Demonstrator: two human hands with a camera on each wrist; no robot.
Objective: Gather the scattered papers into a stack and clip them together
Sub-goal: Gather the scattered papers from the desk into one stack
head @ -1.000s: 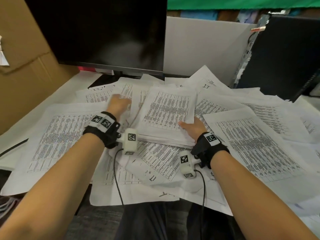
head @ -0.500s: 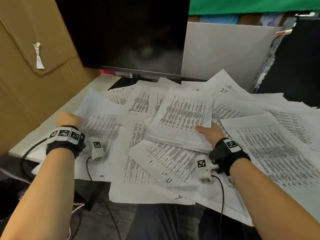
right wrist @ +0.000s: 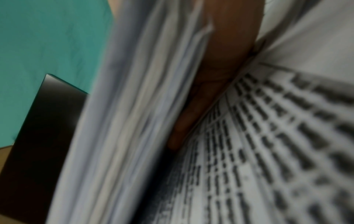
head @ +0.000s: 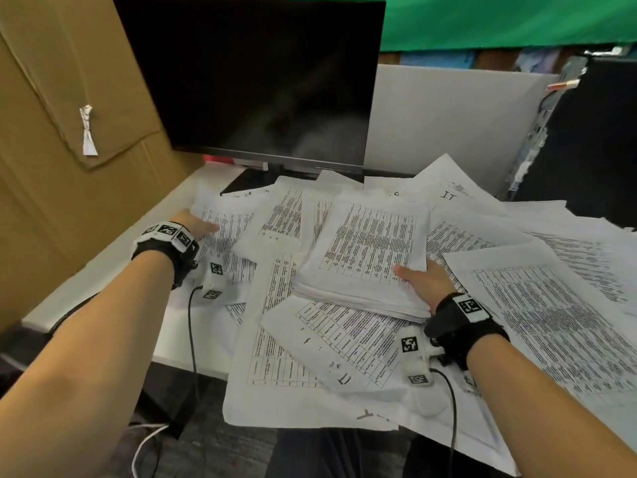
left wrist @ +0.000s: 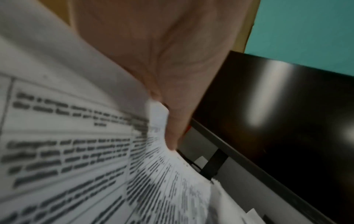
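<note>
A thick stack of printed papers (head: 368, 243) lies mid-desk on top of other sheets. My right hand (head: 422, 281) grips its near right corner, thumb on top. In the right wrist view its fingers (right wrist: 191, 113) reach under the stack's edge (right wrist: 134, 106). My left hand (head: 196, 224) is at the far left of the desk and pinches a loose printed sheet (head: 227, 243) by its left edge. Seen from the left wrist, that sheet (left wrist: 76, 144) curls under the thumb (left wrist: 172, 128). Several loose sheets (head: 551, 322) lie scattered around. No clip is in view.
A black monitor (head: 255, 81) stands at the back, its foot partly under papers. Cardboard (head: 51, 132) walls the left side, and a black computer case (head: 593, 139) stands at the right. Some sheets (head: 293, 391) overhang the white desk's (head: 103, 270) front edge.
My left hand went from the middle of the desk out to the left edge, then forward onto a loose sheet and took hold of it. The right hand stayed on the stack.
</note>
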